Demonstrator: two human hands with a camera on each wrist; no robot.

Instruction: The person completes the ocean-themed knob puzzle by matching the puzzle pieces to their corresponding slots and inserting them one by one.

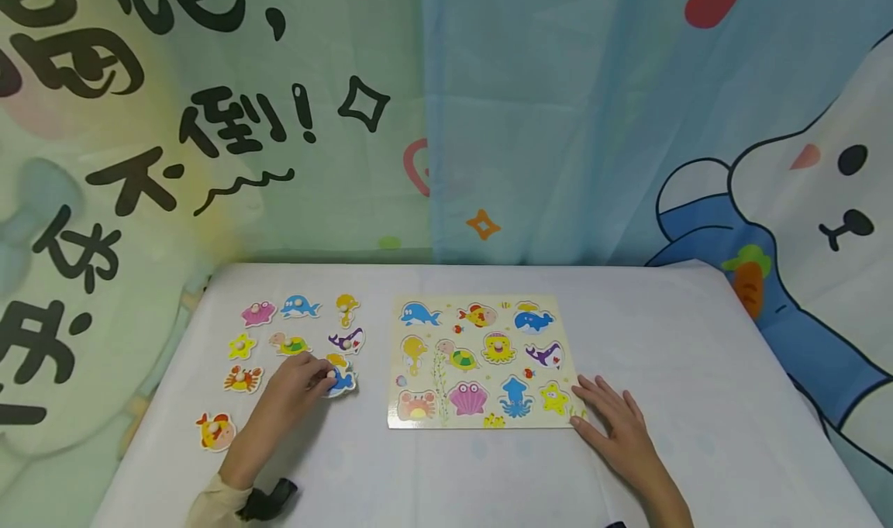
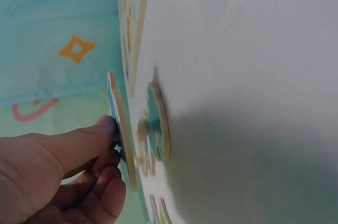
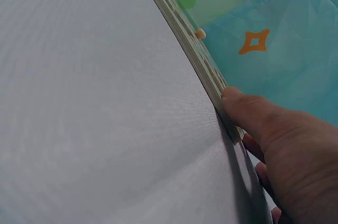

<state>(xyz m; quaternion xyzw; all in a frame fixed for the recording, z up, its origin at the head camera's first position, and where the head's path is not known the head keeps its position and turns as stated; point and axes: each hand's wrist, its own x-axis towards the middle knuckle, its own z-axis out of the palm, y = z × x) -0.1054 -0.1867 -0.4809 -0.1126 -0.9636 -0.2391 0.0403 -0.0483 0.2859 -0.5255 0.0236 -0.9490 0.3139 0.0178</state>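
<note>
- Pinching a blue whale piece (image 1: 341, 379), apparently yellow-topped, between thumb and fingertips of the left hand (image 1: 296, 388), as seen from the head.
- Showing, in that view, the sea-animal board (image 1: 463, 422) to the right of the pinch and apart from it, with its long axis pointing away from the grip, left to right.
- Showing also a yellow-topped whale picture (image 1: 533, 320) on the board's far side from the pinch, up and to the right, past the octopus piece (image 1: 498, 348).
- Resting the right hand (image 1: 617, 435) relaxed and unclenched against the board's right edge, thus nearer the board than the left, which is nearer the loose pieces.
- Leaving a purple whale piece (image 1: 346, 340) just above the pinch, a turtle piece (image 1: 289, 345) up-left, a crab piece (image 1: 243, 379) left, a fish piece (image 1: 217, 433) lower left.
- Holding the whale piece nearly edge-on in the left wrist view, roughly parallel to a knobbed teal piece (image 2: 162, 123) just beside but apart; cannot tell the design here.
- Setting the right thumb at the board's edge in the right wrist view, with one wooden knob (image 3: 200, 33) beyond; cannot tell how firmly pressed.
</note>
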